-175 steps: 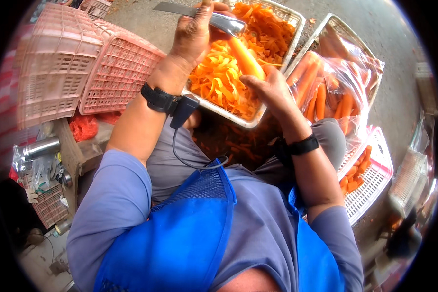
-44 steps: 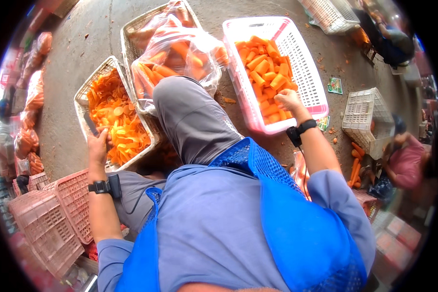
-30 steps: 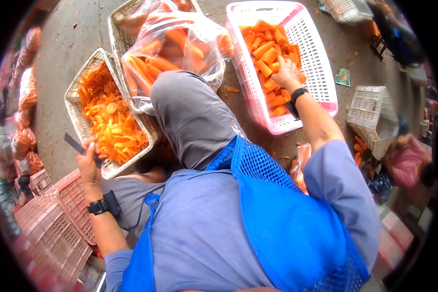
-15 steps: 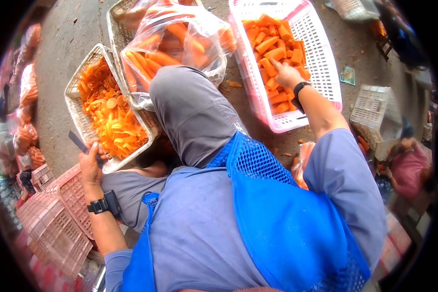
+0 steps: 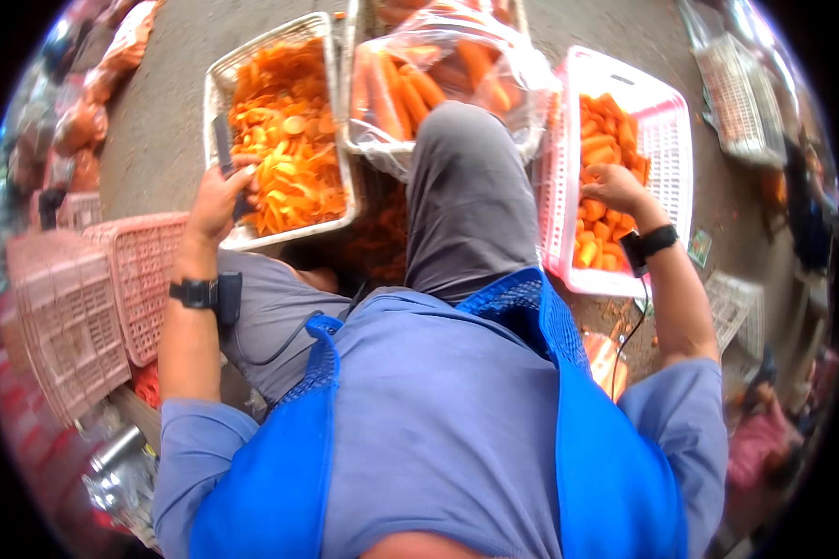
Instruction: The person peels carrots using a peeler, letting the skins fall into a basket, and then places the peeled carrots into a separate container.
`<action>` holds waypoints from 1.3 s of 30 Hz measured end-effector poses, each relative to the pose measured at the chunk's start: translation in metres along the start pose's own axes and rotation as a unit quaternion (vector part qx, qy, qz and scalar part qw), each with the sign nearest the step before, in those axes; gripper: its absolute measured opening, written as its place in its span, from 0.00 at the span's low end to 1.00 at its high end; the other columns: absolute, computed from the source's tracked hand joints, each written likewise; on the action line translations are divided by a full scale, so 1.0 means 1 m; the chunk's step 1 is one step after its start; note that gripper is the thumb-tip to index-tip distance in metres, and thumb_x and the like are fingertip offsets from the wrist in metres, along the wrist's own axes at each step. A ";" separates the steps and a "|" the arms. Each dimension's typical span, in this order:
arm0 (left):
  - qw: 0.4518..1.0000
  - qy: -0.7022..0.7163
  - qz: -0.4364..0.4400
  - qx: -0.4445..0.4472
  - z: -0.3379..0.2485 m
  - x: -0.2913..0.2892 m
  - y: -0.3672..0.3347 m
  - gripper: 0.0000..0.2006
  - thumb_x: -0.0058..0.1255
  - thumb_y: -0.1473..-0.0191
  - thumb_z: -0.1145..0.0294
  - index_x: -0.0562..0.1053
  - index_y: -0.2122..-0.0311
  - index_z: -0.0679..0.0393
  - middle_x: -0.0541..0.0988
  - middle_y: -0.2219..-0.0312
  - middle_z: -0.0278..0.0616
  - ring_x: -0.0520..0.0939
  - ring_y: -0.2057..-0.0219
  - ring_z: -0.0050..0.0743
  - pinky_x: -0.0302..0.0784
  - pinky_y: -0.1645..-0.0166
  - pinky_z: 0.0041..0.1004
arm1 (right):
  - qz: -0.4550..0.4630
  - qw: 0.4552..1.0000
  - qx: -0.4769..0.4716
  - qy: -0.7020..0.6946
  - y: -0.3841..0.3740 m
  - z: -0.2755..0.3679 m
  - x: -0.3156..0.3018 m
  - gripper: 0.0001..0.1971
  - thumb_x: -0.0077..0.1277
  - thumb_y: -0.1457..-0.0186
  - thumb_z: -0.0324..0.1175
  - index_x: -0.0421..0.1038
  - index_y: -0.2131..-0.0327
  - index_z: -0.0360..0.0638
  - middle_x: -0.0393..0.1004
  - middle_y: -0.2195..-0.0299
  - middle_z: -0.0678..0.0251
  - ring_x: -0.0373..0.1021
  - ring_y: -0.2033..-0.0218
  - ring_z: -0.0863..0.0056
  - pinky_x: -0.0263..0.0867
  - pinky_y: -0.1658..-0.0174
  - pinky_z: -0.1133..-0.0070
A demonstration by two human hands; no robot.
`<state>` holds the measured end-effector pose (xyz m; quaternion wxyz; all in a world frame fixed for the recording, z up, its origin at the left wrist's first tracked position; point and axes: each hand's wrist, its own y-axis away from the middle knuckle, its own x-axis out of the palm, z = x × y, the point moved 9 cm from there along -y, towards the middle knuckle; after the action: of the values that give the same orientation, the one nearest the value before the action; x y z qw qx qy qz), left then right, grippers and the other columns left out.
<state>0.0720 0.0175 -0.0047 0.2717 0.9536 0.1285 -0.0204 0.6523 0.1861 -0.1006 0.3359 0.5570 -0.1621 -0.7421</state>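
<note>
Matt metal blade (image 5: 222, 142); smooth plastic basket (image 5: 673, 154); glossy plastic bag (image 5: 452, 70).

Blue vest (image 5: 615, 456), grey-blue shirt (image 5: 438, 401), grey trousers (image 5: 471, 205), black wristbands (image 5: 194, 293)

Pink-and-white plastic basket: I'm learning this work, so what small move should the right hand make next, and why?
Probably lift the right hand from the pink-and-white plastic basket toward the whole orange carrots in the clear plastic bag. It's over cut orange carrot pieces, though whether gripping one is unclear; the left hand holds a flat dark tool by the orange peelings.
</note>
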 end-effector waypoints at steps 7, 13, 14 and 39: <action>0.995 -0.010 0.039 0.090 -0.053 0.018 -0.011 0.11 0.50 0.39 0.70 0.75 0.53 0.60 0.75 0.76 0.31 0.76 0.77 0.16 0.76 0.72 0.19 | -0.121 0.962 -0.246 0.022 -0.019 0.210 -0.127 0.21 0.55 0.46 0.38 0.74 0.53 0.33 0.79 0.65 0.51 0.77 0.64 0.63 0.71 0.57 0.70; 0.994 -0.009 0.030 0.101 -0.033 0.033 -0.027 0.08 0.51 0.40 0.70 0.76 0.58 0.60 0.77 0.76 0.31 0.76 0.76 0.14 0.75 0.70 0.18 | 0.147 0.939 -0.284 -0.126 -0.087 0.300 -0.061 0.17 0.53 0.40 0.32 0.73 0.51 0.31 0.79 0.62 0.62 0.77 0.66 0.80 0.72 0.63 0.80; 0.991 -0.021 0.055 0.117 -0.038 0.039 -0.028 0.08 0.51 0.40 0.70 0.76 0.58 0.60 0.77 0.76 0.31 0.76 0.76 0.15 0.75 0.70 0.19 | 0.152 0.948 -0.261 -0.099 -0.106 0.294 -0.042 0.17 0.53 0.40 0.32 0.73 0.51 0.32 0.79 0.62 0.61 0.77 0.66 0.78 0.73 0.62 0.79; 0.971 -0.137 0.020 0.194 -0.052 0.015 -0.030 0.10 0.50 0.39 0.68 0.76 0.57 0.62 0.76 0.75 0.32 0.76 0.73 0.17 0.73 0.66 0.21 | -0.057 0.973 -0.121 -0.187 -0.152 0.278 -0.032 0.17 0.54 0.59 0.32 0.74 0.64 0.32 0.75 0.71 0.64 0.73 0.72 0.73 0.68 0.66 0.78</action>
<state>0.0775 0.0734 0.0227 0.0972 0.9785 0.0642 -0.1699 0.3488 0.2805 -0.0803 0.3218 0.3723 -0.0994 -0.8649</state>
